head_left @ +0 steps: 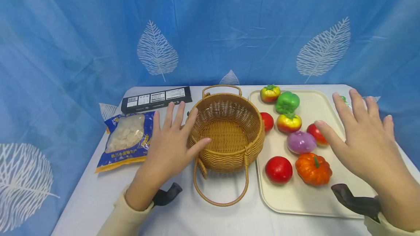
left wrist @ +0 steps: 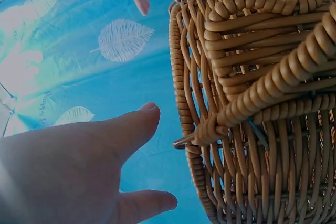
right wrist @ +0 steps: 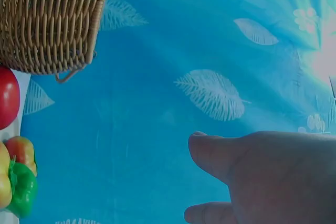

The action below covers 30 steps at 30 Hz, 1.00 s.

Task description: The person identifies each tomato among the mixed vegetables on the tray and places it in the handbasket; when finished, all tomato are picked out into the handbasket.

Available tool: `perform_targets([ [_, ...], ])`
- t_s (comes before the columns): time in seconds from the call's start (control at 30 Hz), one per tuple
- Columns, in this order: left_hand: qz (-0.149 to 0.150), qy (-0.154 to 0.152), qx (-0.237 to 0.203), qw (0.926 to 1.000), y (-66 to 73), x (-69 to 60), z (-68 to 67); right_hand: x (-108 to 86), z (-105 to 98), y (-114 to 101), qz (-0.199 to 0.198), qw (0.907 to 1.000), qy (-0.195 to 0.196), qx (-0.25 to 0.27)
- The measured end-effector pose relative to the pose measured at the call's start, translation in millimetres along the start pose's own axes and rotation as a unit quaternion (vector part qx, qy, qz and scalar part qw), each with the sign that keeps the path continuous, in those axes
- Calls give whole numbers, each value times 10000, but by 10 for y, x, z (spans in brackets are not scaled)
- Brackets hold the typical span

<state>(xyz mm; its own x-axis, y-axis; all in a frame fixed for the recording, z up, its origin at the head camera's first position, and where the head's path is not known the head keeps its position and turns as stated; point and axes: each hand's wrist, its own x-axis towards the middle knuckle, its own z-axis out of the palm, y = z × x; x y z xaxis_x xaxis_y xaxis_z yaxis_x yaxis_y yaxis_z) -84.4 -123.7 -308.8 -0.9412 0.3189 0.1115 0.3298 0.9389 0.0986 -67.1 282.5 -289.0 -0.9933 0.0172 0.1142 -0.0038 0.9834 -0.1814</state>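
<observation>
A brown wicker basket (head_left: 226,159) stands in the middle of the table, one handle up at the back, the other lying forward on the table. My left hand (head_left: 174,141) hovers with spread fingers at the basket's left side; in the left wrist view its thumb and a finger are apart from the wicker basket (left wrist: 273,108). My right hand (head_left: 370,141) hovers, fingers spread, over the right part of a cream tray (head_left: 295,203). On this tray lie a purple onion-like vegetable (head_left: 301,142), an orange pumpkin (head_left: 313,169), a green bell pepper (head_left: 287,102) and several red or red-yellow tomatoes (head_left: 279,170).
To the left of the basket lies a blue-and-yellow food bag (head_left: 126,137) with a clear window. A black box (head_left: 156,99) with white label panels lies behind it. A blue curtain (head_left: 236,39) with white leaf prints hangs behind the white table (head_left: 183,217).
</observation>
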Motion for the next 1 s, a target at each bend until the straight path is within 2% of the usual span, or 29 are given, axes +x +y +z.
perform_targets([
  [0.2,-35,65,19,10000,-55,-92,-4,-65,50,107,209,9997,-53,-141],
  [0.27,12,251,7,9997,-98,-128,2,-100,76,186,296,9993,-88,-187],
  [0.37,139,756,-170,9969,-174,-167,27,-148,113,339,362,9992,-55,-144],
  [0.5,366,1552,-893,9832,-259,-186,83,-142,201,552,69,9988,257,411],
  [0.63,560,2140,-1631,9615,-300,-169,140,-43,371,768,-145,9907,736,1135],
  [0.7,588,2334,-1944,9509,-298,-155,178,3,483,879,-35,9829,1027,1525],
  [0.77,590,2473,-2301,9394,-288,-146,228,32,593,972,157,9712,1218,2044],
  [0.87,519,2574,-2874,9211,-269,-141,323,59,761,1098,504,9410,1180,3132],
  [1.0,406,2591,-3575,8963,-248,-125,477,43,947,1224,1037,9063,874,4003],
])
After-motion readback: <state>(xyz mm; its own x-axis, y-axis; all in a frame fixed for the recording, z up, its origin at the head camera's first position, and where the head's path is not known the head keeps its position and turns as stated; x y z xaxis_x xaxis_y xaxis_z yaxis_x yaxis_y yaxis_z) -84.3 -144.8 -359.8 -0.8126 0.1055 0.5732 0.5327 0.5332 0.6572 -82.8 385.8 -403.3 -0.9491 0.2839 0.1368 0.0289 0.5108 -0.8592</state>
